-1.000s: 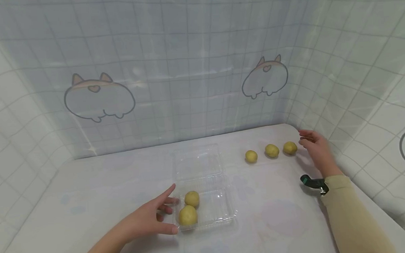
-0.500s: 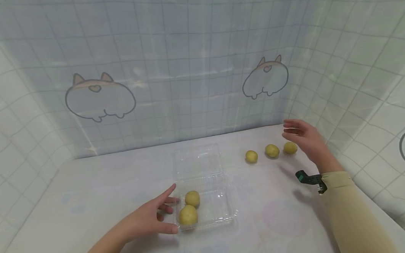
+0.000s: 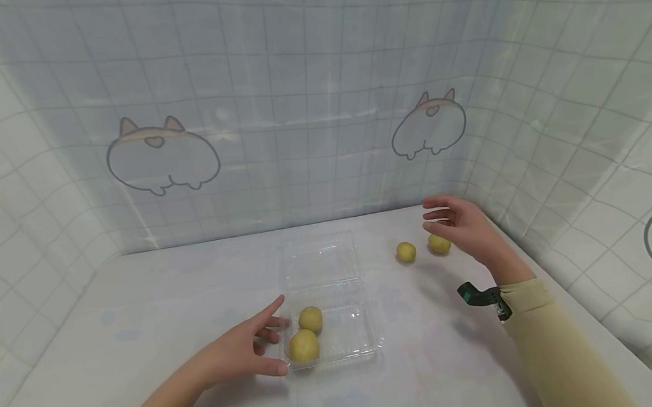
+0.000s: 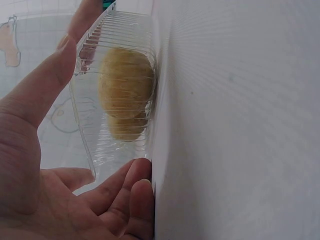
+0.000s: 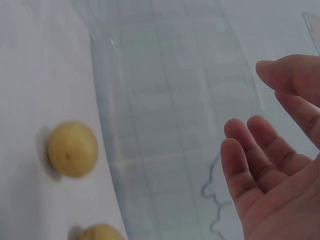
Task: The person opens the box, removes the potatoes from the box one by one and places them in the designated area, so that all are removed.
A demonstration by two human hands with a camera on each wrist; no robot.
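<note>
My left hand (image 3: 237, 352) rests at the left end of a hinged clear plastic container (image 3: 346, 331), its fingers spread and its thumb by the front corner. In the left wrist view the thumb touches the container's rim. Inside, at the left end, lie a larger potato (image 3: 304, 346) and a smaller potato (image 3: 310, 320) behind it. Empty, with its fingers loosely bent, my right hand (image 3: 465, 227) hovers at the far right over a potato (image 3: 439, 244), partly covering it. Left of that sits another small potato (image 3: 406, 252). A third potato of this row is hidden behind the hand.
The container's lid (image 3: 318, 262) lies folded back flat, away from me. A pale patterned cloth covers the table (image 3: 187, 297). Checked curtains (image 3: 300, 137) printed with cartoon animals enclose the back and sides. A dark wrist strap mount (image 3: 483, 297) sticks out from my right sleeve.
My right hand has moved left from beside the rightmost potato, rising and passing over the row. That potato is now hidden behind it. My left hand and the container keep their place.
</note>
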